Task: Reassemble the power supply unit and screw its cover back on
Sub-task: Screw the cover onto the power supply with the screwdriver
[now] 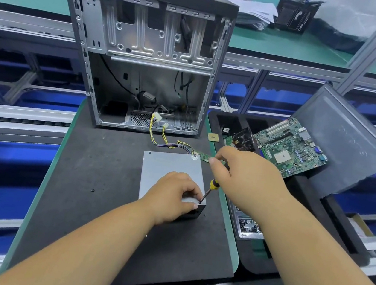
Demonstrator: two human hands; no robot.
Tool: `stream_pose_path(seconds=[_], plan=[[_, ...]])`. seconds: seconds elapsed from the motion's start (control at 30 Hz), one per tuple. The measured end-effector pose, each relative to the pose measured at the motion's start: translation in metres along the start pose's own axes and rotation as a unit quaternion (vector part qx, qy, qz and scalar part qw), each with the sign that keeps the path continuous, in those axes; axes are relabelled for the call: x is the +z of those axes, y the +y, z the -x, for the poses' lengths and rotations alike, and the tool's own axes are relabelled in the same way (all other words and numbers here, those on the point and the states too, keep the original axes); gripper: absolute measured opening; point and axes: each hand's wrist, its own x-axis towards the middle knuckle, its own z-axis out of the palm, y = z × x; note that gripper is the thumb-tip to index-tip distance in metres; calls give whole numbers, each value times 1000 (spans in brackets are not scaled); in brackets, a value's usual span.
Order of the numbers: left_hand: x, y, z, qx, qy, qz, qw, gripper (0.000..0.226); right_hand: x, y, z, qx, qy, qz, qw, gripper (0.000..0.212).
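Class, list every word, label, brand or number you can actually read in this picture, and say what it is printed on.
None can be read with certainty.
Black box on the far bench: white markings, too blurred.
Motherboard: printing too small.
Power supply unit: small round sticker at its far corner, unreadable.
Paper stack: print not legible.

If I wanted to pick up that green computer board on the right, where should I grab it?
Probably by its bare edges, coming from above. The green board lies tilted across the black tray, so its near and left edges hang free. Its top is packed with small chips and sockets, so pinch two opposite edges and keep your fingers off the parts.
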Motion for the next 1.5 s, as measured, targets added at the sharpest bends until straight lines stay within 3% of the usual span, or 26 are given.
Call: stream_pose_path(seconds=[0.17,0.3,0.47,0.6,0.7,0.83,0.93,1.03,1.13,1.3,1.5], plan=[[1,-1,0,-2,2,1,1000,14,-7,-3,2,-66,6,-54,996,26],[1,-1,0,5,5,0,1000,15,-2,-4,2,-29,33,50,998,31],[2,-2,0,4,3,-2,1000,16,-4,-2,4,-46,5,-40,998,21],[1,-2,0,6,2,-2,1000,16,-1,-1,2,-22,43,16,999,18],[1,-2,0,8,0,-4,1000,16,2,2,3,1,36,48,998,35],[1,-1,0,0,1,1,1000,16,-2,2,3,-33,1,-47,998,20],[1,-1,1,0,1,-1,1000,16,-4,2,2,-30,27,-16,999,18],[1,-1,1,0,-1,-2,1000,16,0,3,2,-6,22,32,999,35],[1,-1,0,-1,-1,-6,1000,14,1,3,4,-24,8,-25,999,17],[1,-1,1,-1,2,-3,1000,14,-3,1,3,-48,5,-34,998,12],[1,-1,1,-2,1,-1,1000,15,-2,1,2,-15,22,49,998,37]])
